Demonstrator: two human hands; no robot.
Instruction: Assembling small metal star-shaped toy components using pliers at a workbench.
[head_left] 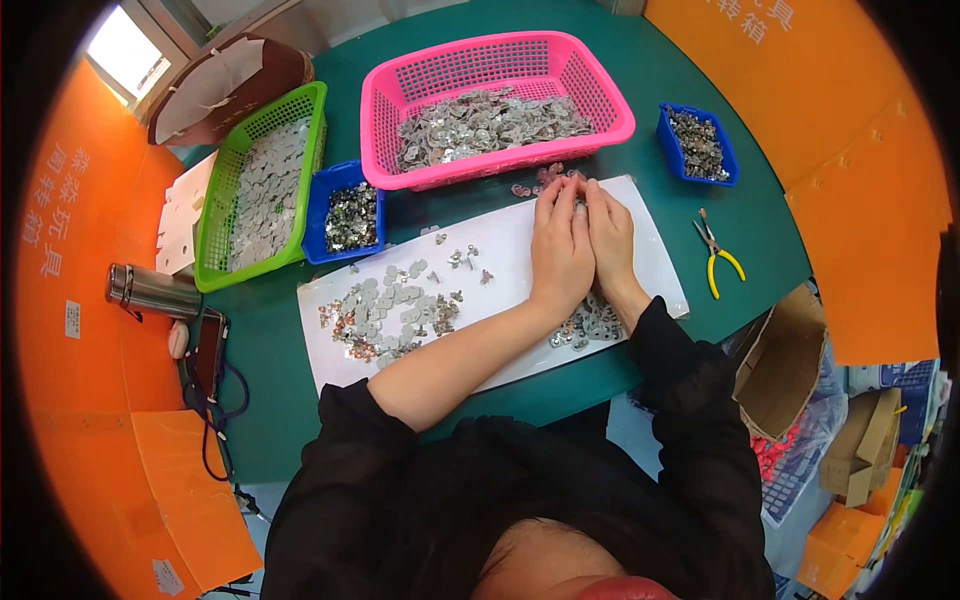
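Though aslant, white sheet point(508, 268) crosswise

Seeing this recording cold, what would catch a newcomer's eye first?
Probably the bright pink basket, heaped with shiny silvery pieces, at the far side of the green table. Next, the left hand and right hand, close together over the white sheet; then the yellow-handled pliers lying to its right.

Pale characters point(75, 165) stand on an orange board point(85, 275) at nine o'clock and another orange board point(840, 160) between one and two; a white label point(72, 318) at nine is illegible.
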